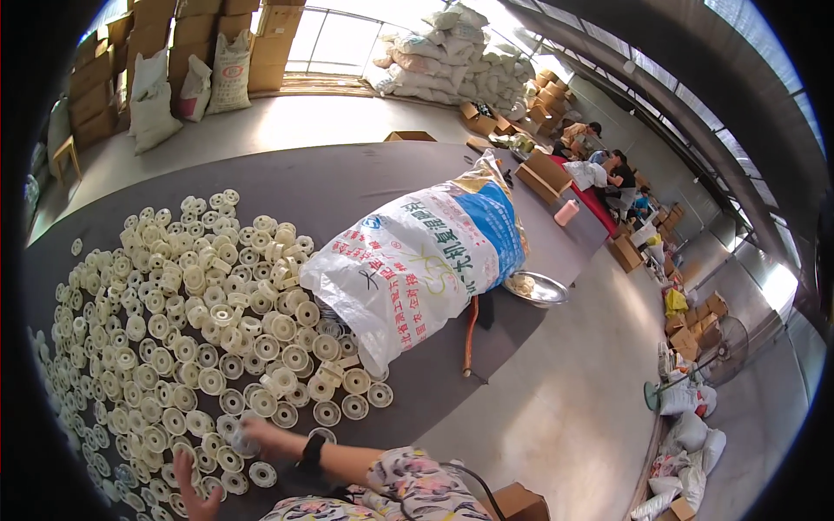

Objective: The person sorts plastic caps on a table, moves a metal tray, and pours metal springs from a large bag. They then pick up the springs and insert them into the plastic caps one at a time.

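Cream-coloured round plastic wheels [211,380] with hollow centres lie spread in a thick heap over the left half of the dark table [278,178]. At the heap's near edge, my right hand [276,437], with a black band on its wrist, has its fingers closed around a blurred, greyish wheel [244,440]. To its left, my left hand [198,493] is held open above the wheels, thumb and fingers apart and nothing in them. A large white and blue woven sack [408,265] lies on its side, its mouth towards the heap, with several wheels just at its opening.
Beside the sack stand a metal bowl [556,301], an orange-brown handle [470,339], a pink bottle [566,213] and a cardboard box [544,177]. Other people [620,178] work at a red table further back. A green fan [721,352] and stacked sacks line the right side.
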A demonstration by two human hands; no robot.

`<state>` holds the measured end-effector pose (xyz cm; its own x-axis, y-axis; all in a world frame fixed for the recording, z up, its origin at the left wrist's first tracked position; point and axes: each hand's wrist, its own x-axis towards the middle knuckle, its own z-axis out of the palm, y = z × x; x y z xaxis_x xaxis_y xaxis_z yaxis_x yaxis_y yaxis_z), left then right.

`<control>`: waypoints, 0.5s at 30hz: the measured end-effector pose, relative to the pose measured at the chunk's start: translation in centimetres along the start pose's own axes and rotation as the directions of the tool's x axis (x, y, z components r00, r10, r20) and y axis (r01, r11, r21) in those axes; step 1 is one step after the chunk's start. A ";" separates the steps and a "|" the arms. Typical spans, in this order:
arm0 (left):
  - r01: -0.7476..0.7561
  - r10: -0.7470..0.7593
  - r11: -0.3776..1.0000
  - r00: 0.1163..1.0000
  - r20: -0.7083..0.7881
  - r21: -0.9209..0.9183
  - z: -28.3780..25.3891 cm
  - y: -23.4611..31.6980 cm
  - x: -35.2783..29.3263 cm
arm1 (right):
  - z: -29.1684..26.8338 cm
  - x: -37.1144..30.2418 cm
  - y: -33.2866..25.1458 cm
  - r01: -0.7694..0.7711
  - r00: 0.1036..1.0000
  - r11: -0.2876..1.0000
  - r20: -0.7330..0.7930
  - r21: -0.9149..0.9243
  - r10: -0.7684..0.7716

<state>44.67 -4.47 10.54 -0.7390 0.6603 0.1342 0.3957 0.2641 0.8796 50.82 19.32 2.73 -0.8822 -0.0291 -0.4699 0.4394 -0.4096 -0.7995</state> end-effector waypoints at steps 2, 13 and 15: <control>-0.056 0.053 0.998 0.992 0.116 0.023 -0.2 -0.5 0.2 | 4.8 -0.2 1.2 -0.150 0.978 0.984 0.160 0.096 0.133; 0.147 -0.378 0.338 0.926 0.009 -0.929 -5.0 -7.5 -2.3 | 16.5 2.9 5.7 -0.426 0.899 0.779 0.315 0.460 0.306; 0.119 -0.401 0.261 0.916 0.005 -0.958 -6.4 -7.2 -2.5 | 16.4 5.3 7.6 -0.494 0.769 0.669 0.638 0.556 0.037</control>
<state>40.23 -12.51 6.81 -0.8330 0.5024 -0.2317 -0.5072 -0.5260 0.6827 46.71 1.05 0.30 -0.7700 -0.6197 -0.1520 0.6354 -0.7663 -0.0949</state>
